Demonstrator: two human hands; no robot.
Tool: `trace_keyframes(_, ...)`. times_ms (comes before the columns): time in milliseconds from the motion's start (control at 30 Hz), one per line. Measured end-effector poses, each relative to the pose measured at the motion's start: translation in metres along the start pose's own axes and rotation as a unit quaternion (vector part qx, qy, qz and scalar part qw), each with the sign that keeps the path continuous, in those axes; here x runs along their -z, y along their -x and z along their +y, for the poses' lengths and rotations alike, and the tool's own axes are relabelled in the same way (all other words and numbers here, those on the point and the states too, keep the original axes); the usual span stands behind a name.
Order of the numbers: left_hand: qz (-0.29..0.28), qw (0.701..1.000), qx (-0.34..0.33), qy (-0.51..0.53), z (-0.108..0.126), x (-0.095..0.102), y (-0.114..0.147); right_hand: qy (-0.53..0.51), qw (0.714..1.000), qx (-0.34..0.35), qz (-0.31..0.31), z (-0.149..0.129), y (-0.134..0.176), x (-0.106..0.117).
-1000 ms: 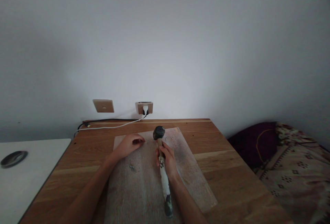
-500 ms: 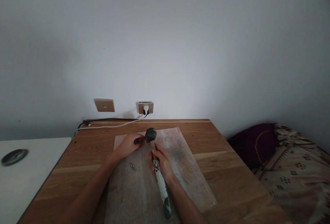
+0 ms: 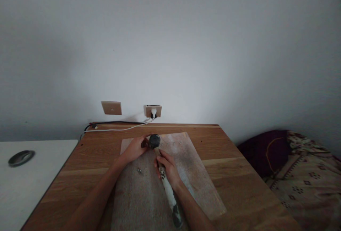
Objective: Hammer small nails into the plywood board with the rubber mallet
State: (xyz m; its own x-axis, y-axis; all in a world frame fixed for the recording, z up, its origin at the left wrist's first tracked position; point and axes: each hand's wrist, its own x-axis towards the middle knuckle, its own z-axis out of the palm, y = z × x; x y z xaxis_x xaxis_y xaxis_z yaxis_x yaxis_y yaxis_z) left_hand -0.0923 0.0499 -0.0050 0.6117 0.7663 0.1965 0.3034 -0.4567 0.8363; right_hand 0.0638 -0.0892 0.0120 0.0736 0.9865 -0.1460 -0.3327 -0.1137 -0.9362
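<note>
My right hand (image 3: 167, 167) is wrapped round the upper handle of a hammer (image 3: 168, 190). The handle is worn, with pale and dark patches, and slants down toward me. Its dark, round-faced head (image 3: 154, 141) is over the far left part of a worn board (image 3: 149, 202). My left hand (image 3: 138, 147) is closed right beside the head, its fingertips partly hidden by dark parts there; what they pinch cannot be made out. A few small metal pieces, like nails (image 3: 139, 171), lie on the board below my left hand. Faint small marks or nails show along its far edge.
The board lies on a wooden table (image 3: 229, 188) against a wall. A socket with a white plug (image 3: 153, 113) and cables (image 3: 117, 130) are at the back. To the left is a white surface with a dark oval object (image 3: 21, 158); at right, patterned fabric (image 3: 306, 185).
The view has shifted slightly. The hammer head has come a little closer to my left fingers, covering more of them. Both hands keep nearly the same hold.
</note>
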Motion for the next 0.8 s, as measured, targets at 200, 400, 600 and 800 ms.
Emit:
trace_keyframes(200, 0.001, 1.0, -0.01, 0.004, 0.0028, 0.0013, 0.001, -0.001, 1.0, 0.001, 0.008, 0.0005, -0.0001, 0.0007)
trace_keyframes(400, -0.015, 1.0, -0.008, 0.006, 0.0047, 0.0028, 0.0014, -0.002, 0.999, 0.025, 0.024, 0.0, 0.0013, 0.0022)
trace_keyframes(600, -0.011, 1.0, -0.006, -0.003, 0.0015, 0.0024, 0.0011, 0.002, 1.0, 0.022, 0.013, -0.0005, 0.0034, -0.0015)
trace_keyframes(800, -0.017, 1.0, -0.014, -0.003, 0.0015, 0.0037, 0.0011, 0.025, 1.0, 0.01, 0.007, 0.0005, 0.0017, -0.0022)
